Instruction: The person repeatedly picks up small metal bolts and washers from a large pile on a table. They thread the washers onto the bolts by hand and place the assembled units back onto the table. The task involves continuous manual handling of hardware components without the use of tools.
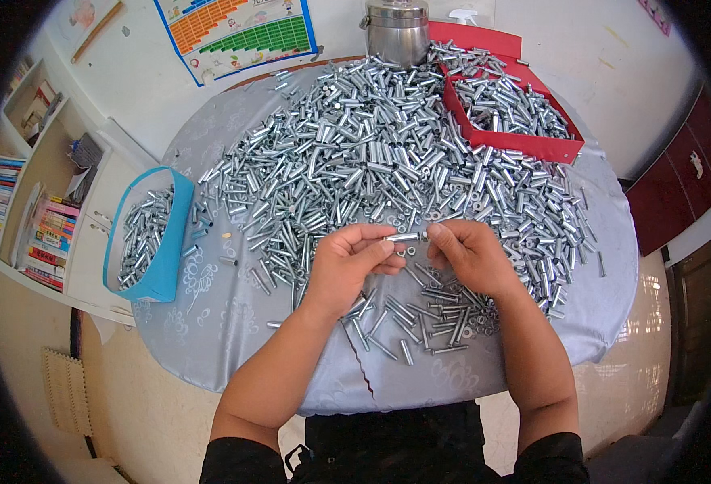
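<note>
Between my two hands, over the near side of the pile, lies a silvery metal expansion bolt [405, 237], held level. My left hand [354, 262] pinches its left end between thumb and fingers. At the other end, the thumb and curled fingers of my right hand [470, 256] close on it; whether a separate small part is in those fingers is hidden. Beneath and beyond both hands spreads a big heap of metal sleeves, bolts and nuts [355, 153]. Several loose bolts [444, 323] lie in front of my right hand, with small washers or nuts among them.
A blue open box [170, 258] filled with metal pieces stands at the left table edge. At the back right is a red box [525, 145] with more pieces, beside a steel pot [397, 36]. A grey satin cloth [202, 331] covers the round table; a bookshelf [29, 202] stands left.
</note>
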The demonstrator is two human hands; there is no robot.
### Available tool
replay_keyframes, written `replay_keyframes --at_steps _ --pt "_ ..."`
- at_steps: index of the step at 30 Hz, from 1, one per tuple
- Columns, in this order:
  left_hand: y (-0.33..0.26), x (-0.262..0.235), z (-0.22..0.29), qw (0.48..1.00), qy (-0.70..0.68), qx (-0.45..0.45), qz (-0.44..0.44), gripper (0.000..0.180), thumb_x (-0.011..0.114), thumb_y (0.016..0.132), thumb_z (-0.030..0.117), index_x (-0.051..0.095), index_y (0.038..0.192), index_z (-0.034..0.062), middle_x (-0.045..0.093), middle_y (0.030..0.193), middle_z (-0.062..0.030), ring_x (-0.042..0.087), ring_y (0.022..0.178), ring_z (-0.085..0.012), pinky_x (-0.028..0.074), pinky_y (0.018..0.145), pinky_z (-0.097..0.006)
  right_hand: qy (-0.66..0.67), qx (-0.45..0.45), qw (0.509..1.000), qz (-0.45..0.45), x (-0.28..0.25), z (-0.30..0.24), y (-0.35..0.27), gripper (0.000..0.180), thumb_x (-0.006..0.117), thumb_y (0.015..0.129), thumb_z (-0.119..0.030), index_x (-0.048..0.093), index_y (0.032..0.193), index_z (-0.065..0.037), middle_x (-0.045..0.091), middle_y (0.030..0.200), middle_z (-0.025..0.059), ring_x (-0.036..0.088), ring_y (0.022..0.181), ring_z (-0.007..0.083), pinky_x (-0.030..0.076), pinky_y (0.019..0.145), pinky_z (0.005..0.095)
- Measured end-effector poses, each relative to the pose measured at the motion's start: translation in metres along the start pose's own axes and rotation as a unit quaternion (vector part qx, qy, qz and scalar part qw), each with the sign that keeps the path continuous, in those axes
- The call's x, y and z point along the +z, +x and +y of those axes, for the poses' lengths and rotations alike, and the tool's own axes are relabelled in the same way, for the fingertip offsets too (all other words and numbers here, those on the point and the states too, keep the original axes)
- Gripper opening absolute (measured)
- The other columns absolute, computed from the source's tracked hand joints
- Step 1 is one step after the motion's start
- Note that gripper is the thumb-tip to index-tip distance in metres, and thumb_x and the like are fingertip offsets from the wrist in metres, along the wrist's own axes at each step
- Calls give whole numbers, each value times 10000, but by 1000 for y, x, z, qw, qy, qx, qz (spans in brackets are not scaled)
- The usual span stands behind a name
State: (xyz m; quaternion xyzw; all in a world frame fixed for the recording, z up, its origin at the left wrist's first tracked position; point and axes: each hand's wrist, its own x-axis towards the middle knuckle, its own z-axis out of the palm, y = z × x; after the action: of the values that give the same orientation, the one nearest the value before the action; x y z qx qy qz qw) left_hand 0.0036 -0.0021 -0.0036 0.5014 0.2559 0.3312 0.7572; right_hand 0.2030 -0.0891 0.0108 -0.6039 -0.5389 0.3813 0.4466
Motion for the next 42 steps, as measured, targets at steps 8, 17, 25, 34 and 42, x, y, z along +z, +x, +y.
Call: replay_keyframes --at_steps 8,17,25,34,42 --pt "0 1 1 1000 -4 0 0 211 596 902 36 626 1099 -32 699 973 -154 696 790 -198 585 699 -302 1 14 999 -31 -1 5 0 163 677 884 -138 619 935 6 613 782 41 549 697 83 459 634 254" --pt "0 -1 0 1000 -5 -6 4 205 597 900 33 629 1093 -30 699 973 -149 695 795 -198 587 704 -306 -11 17 999 -27 -1 5 1 174 692 870 -113 613 979 -2 613 785 25 558 705 86 464 636 250" --pt "0 -1 -1 1000 -14 -6 -7 206 602 899 35 630 1093 -28 697 982 -149 693 797 -197 588 707 -310 46 -22 999 18 5 2 0 141 683 876 -108 626 938 5 617 790 26 561 705 87 462 634 255" --pt "0 -2 -2 1000 -13 -7 3 207 605 899 39 628 1092 -31 698 971 -149 693 794 -192 589 704 -308 64 -39 997 36 9 -3 1 140 684 871 -98 625 939 10 623 766 34 588 699 92 479 641 249" --pt "1 0 -1 1000 20 2 7 207 593 903 24 623 1098 -38 695 981 -149 692 797 -196 590 708 -309 77 -41 996 8 8 3 2 128 647 901 -107 616 927 15 634 746 44 603 671 99 472 608 248"
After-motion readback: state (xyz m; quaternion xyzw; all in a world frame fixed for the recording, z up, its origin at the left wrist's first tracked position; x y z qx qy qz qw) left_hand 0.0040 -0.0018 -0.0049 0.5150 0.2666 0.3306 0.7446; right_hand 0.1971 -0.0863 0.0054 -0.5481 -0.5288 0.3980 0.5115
